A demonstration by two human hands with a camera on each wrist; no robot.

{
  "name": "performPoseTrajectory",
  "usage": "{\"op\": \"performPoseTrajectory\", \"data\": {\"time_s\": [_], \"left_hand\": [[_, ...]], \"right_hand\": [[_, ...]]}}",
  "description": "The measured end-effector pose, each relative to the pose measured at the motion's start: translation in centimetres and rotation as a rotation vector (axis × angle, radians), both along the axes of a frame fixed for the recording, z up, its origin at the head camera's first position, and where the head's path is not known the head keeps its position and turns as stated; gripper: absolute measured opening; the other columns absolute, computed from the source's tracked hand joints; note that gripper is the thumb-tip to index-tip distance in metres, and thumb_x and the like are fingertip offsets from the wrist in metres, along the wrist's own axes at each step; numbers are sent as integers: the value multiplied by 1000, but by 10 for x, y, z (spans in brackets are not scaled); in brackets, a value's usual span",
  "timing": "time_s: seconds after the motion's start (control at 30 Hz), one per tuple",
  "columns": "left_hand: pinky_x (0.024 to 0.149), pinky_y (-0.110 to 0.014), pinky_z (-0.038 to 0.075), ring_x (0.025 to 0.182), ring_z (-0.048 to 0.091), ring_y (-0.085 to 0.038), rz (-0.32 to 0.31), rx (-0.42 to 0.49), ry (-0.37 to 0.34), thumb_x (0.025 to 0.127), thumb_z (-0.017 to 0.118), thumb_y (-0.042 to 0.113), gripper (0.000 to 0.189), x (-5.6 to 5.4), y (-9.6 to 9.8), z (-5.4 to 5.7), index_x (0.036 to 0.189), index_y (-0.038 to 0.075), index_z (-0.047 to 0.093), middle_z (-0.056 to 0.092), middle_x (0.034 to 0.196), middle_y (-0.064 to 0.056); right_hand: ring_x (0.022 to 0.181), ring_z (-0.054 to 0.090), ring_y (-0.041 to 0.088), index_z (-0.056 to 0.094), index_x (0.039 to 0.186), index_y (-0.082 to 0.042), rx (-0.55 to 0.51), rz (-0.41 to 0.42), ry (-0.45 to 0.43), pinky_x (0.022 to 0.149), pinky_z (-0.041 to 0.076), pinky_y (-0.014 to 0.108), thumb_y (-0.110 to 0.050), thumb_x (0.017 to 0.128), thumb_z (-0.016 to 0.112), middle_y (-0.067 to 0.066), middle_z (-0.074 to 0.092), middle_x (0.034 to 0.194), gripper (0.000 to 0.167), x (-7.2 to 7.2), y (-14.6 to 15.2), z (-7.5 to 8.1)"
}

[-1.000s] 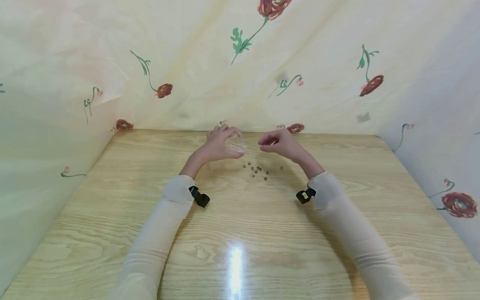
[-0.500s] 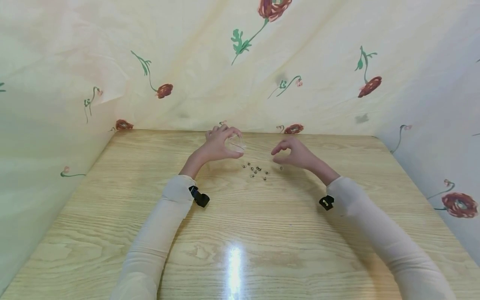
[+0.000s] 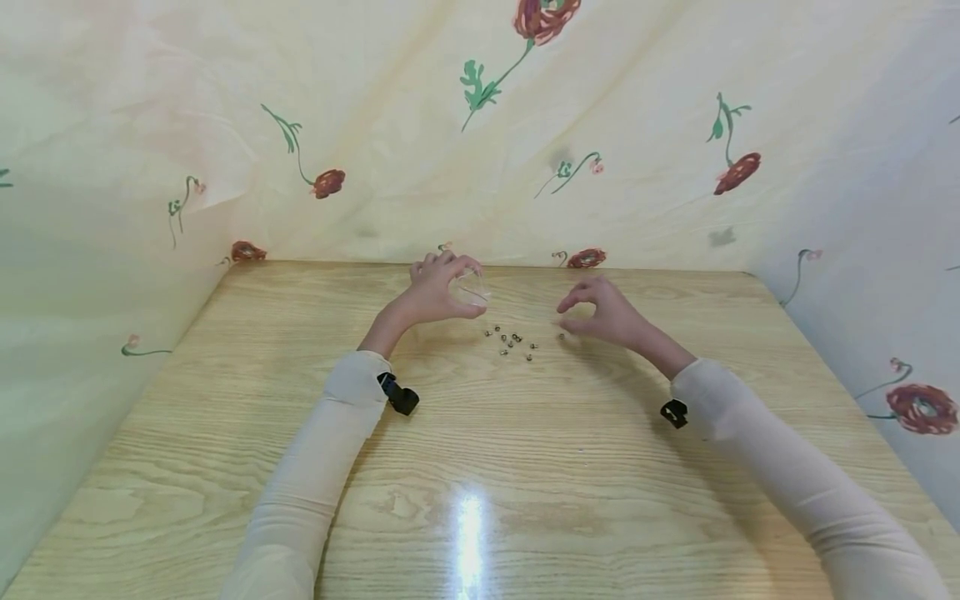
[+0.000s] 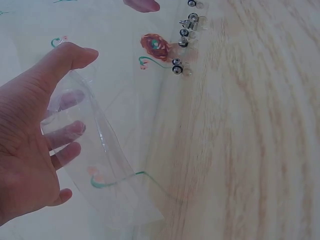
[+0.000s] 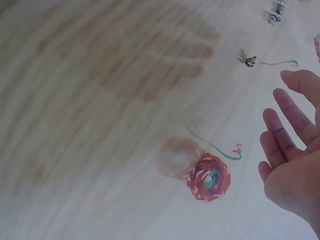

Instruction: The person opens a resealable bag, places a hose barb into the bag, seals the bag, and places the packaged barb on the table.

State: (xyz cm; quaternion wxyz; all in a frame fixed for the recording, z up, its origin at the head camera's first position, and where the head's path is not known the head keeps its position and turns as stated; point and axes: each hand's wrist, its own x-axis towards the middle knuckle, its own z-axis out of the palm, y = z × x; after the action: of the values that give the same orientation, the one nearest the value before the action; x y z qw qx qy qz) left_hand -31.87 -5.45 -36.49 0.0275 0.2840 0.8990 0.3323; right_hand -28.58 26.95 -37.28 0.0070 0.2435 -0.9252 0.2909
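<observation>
- With the left hand (image 3: 438, 293), holds a clear plastic piece (image 4: 107, 165) between thumb and curved fingers, above the table (image 3: 480, 433), close to its far edge.
- With the right hand (image 3: 607, 312), has thumb and fingers apart, just beside a single metal part (image 3: 562, 336); cannot tell if touching it.
- Can see a loose group of small metal parts (image 3: 514, 337) on the table, nearer to the far edge than to the near one.
- On each wrist, wears a small black device (image 3: 402, 399).
</observation>
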Motion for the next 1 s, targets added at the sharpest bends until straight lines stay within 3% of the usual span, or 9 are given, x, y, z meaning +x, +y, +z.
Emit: {"op": "performPoseTrajectory", "data": {"time_s": [0.2,0.53,1.0], "left_hand": [[112,-61,12,121,35,-31,-4,-1,-2,87,78,40,56,0,0,1,133,20,55,52,130,-16],[111,-60,12,120,34,-31,-4,1,-7,86,79,40,59,1,-1,1,135,18,55,51,124,-8],[111,-60,12,119,33,-31,-11,-4,0,86,78,40,56,-1,-1,-2,133,21,54,50,131,-17]], "right_hand": [[117,49,40,77,101,-2,37,-12,19,103,33,62,-8,86,78,22,67,114,16,3,0,-2],[113,48,38,79,97,-4,64,-27,2,102,32,61,-9,83,80,22,67,115,15,4,4,-9],[106,48,35,79,93,-7,122,10,7,101,31,60,-10,82,80,21,66,112,12,6,3,-15]]}}
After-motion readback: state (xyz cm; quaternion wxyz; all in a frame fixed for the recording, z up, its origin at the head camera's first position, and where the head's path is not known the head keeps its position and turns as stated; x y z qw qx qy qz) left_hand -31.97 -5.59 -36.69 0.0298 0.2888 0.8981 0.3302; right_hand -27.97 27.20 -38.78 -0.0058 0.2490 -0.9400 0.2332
